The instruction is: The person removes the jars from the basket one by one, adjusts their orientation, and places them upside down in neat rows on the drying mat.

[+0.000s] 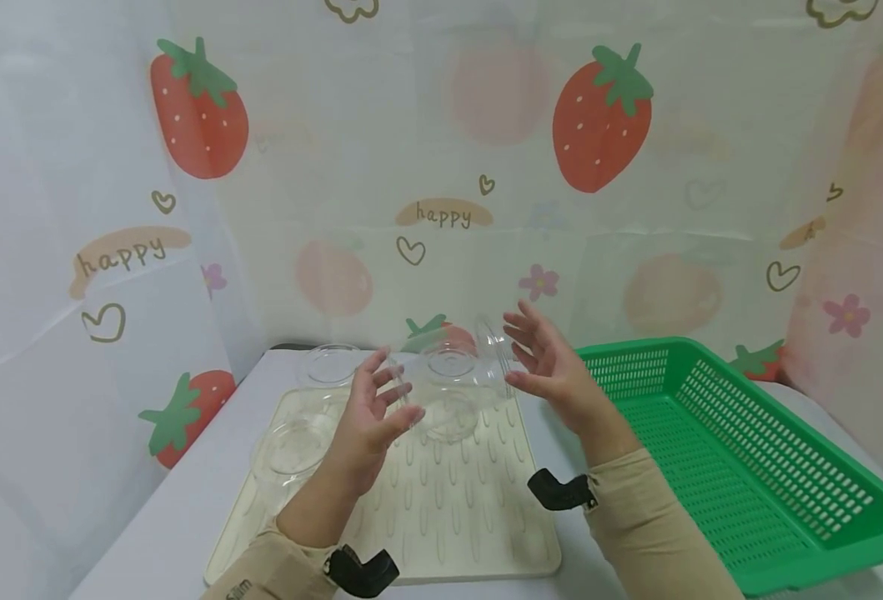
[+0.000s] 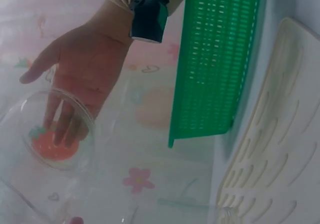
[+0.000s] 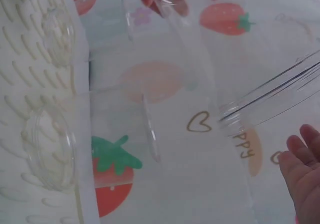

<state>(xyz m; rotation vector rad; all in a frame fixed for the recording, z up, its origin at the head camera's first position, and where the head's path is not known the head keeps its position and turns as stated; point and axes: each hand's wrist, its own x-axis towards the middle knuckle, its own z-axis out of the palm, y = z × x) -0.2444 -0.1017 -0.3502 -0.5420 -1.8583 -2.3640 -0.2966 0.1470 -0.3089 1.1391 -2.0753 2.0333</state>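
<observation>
A clear cylindrical container [image 1: 495,357] is in the air between the two hands, lying sideways. My left hand [image 1: 369,425] holds its left end, fingers and thumb around the edge; its fingertips [image 3: 172,3] show through clear plastic in the right wrist view. The right hand [image 1: 554,367] is at the other end, fingers spread and slightly bent; in the left wrist view they appear behind the round rim [image 2: 75,101]. Whether they touch it is hard to tell. Clear containers [image 1: 298,443] stand upright on the cream ribbed mat [image 1: 441,525] below; transparency blurs their outlines.
A green perforated basket [image 1: 741,467] stands on the white table at the right of the mat. Behind and along the sides hangs a pale curtain [image 1: 381,150] printed with strawberries. Both wrists carry small black devices [image 1: 561,490].
</observation>
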